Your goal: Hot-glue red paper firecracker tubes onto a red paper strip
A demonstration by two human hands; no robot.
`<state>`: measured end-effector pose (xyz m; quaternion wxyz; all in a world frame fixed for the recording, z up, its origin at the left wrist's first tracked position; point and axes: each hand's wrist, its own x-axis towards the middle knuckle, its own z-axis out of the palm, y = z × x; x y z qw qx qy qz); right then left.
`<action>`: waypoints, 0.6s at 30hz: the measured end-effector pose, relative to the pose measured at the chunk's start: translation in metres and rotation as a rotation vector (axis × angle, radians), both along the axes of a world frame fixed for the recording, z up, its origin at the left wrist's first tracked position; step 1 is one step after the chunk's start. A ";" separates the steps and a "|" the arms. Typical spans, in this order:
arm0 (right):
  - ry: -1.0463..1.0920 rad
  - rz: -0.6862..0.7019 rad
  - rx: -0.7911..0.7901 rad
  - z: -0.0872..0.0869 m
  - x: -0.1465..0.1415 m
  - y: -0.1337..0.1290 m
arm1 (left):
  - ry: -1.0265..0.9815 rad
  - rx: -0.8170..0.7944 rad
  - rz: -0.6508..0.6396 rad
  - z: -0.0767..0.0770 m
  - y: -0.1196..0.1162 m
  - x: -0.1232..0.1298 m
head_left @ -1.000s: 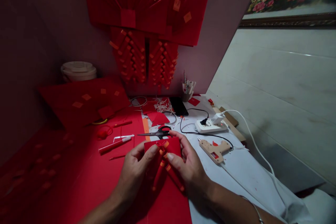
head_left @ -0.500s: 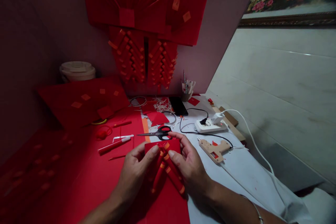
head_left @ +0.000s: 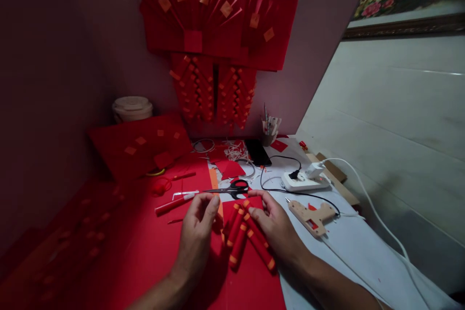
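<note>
My right hand (head_left: 278, 223) grips the right edge of a red card (head_left: 256, 201), thumb in front and fingers behind. On the card sit several red paper rolls (head_left: 239, 244) with orange bands, slanting in two directions like a firecracker string. My left hand (head_left: 198, 230) is just left of the card, apart from it, with fingers loosely curled and the thumb away from them. I see nothing held in it, though its fingertips are partly hidden. Black-handled scissors (head_left: 232, 189) lie just beyond the card. A beige glue gun (head_left: 313, 217) rests to the right of my right hand.
A red marker (head_left: 174, 204) lies on the red sheet (head_left: 145, 256) at left. Behind are a phone (head_left: 257, 152), paper scraps (head_left: 232, 170) and a pen cup (head_left: 269, 134). A white power strip (head_left: 305, 181) with cords stands at right. Red fan decorations (head_left: 192, 19) hang on the wall.
My left hand has come off the card and moved to its left. My right hand still holds the card. The view has shifted, so things sit farther right and slightly lower.
</note>
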<state>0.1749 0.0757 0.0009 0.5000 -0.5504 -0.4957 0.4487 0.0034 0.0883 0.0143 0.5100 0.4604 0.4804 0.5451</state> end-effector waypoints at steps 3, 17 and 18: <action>-0.081 -0.092 0.059 -0.002 0.003 0.003 | 0.055 0.024 -0.014 -0.002 -0.002 -0.001; -0.184 0.555 0.551 -0.007 -0.017 -0.021 | 0.272 0.363 -0.387 -0.012 -0.024 0.005; -0.202 0.596 0.538 -0.009 -0.016 -0.019 | 0.265 0.332 -0.355 -0.016 -0.023 0.004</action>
